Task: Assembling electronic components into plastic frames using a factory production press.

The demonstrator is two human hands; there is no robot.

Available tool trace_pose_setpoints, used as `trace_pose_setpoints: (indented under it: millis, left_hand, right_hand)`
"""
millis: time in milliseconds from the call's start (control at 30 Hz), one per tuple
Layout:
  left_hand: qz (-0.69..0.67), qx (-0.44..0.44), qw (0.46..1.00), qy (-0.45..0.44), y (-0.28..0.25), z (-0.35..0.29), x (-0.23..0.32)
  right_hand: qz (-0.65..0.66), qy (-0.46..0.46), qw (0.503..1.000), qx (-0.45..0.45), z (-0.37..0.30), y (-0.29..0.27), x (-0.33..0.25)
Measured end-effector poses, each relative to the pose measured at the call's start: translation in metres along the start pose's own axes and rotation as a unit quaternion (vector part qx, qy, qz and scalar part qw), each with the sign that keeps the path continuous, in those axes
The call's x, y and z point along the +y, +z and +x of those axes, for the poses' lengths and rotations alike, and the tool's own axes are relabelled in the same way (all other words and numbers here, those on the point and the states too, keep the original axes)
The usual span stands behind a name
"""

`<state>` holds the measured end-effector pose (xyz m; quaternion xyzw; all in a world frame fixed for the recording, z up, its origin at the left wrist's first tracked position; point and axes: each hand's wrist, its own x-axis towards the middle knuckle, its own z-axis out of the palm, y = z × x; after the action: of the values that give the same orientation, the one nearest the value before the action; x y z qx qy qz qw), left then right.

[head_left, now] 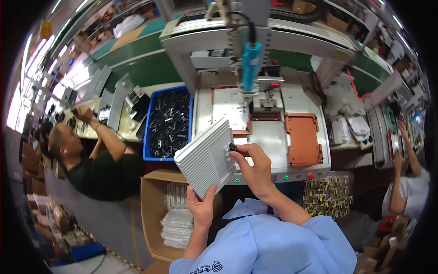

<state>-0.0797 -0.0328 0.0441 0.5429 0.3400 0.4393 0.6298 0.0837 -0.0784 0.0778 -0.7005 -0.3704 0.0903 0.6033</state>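
My left hand [200, 208] grips the lower corner of a light grey ribbed metal housing [203, 164], thumb on one face and fingers behind. The housing is held up and tilted in front of the machine. At its right side my right hand [253, 166] pinches a small black part [232, 147] between thumb and forefinger, right against the housing; its exact kind is too small to make out. Behind them stands a bench machine with a teal screwdriver-like spindle [251, 66] above a white plate. An orange fixture [303, 139] lies on the right of its bed.
A blue bin [147, 132] full of small black parts stands left of the machine. Below it is a cardboard box [148, 219] with wrapped pieces. A red button [310, 176] and green-lit buttons line the machine's front. Co-workers sit at left and right.
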Motion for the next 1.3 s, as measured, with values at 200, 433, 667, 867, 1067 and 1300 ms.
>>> trace_pose_setpoints:
  millis: [200,433,667,867,1067,1300]
  left_hand:
    - [-0.01,-0.038,0.999,0.023,0.022,-0.008,-0.004]
    - [-0.168,-0.131,0.967,-0.142,0.017,0.002,-0.018]
    - [-0.225,-0.13,0.92,-0.292,0.056,-0.014,-0.034]
    - [-0.195,-0.056,0.914,-0.352,0.042,-0.017,-0.044]
    - [0.036,-0.098,0.946,-0.307,0.042,-0.019,-0.042]
    - [0.091,-0.211,0.963,-0.139,0.037,-0.028,-0.057]
  right_hand:
    - [-0.011,0.01,0.999,0.046,-0.015,-0.04,0.003]
    - [0.281,0.189,0.933,-0.123,-0.023,-0.09,0.023]
    - [0.174,0.16,0.965,-0.117,-0.029,-0.171,0.074]
    - [-0.048,0.147,0.917,0.369,0.011,-0.393,0.251]
    - [-0.312,0.315,0.867,0.226,-0.018,-0.453,0.428]
    - [-0.407,0.337,0.837,0.139,-0.006,-0.45,0.48]
